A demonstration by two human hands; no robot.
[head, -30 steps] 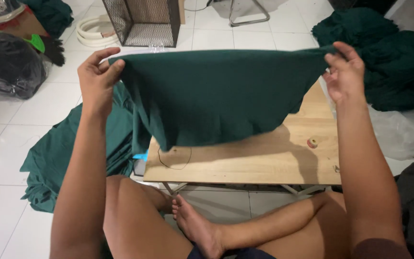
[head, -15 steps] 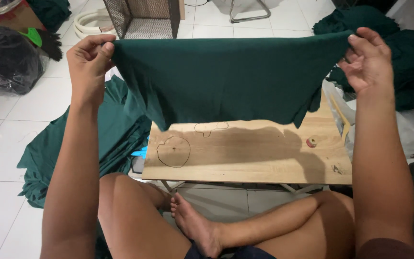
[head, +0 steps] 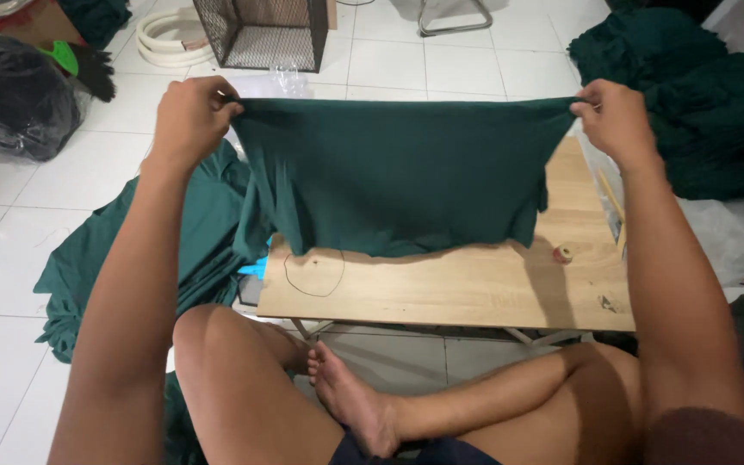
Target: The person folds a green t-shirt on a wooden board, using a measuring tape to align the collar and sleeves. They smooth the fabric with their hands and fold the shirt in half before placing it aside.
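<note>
I hold a dark green cloth piece (head: 398, 176) stretched out flat in the air above a low wooden table (head: 467, 288). My left hand (head: 189, 116) pinches its top left corner and my right hand (head: 615, 116) pinches its top right corner. The cloth hangs down, its lower edge near the tabletop. A pencilled circle (head: 313, 273) is drawn on the table's left end, and a small round spool (head: 564, 253) lies near its right end. My crossed bare legs (head: 363, 400) sit under the table's near edge.
More green fabric lies on the white tiled floor at the left (head: 88, 271) and is heaped at the back right (head: 691, 103). A wire mesh basket (head: 260, 33), a coiled white hose (head: 170, 39) and a black plastic bag (head: 10, 95) stand at the back. A clear plastic bag (head: 734, 237) lies at the right.
Both hands have pulled the green cloth taut and spread it wider; its lower edge has risen, uncovering the drawn circle on the table.
</note>
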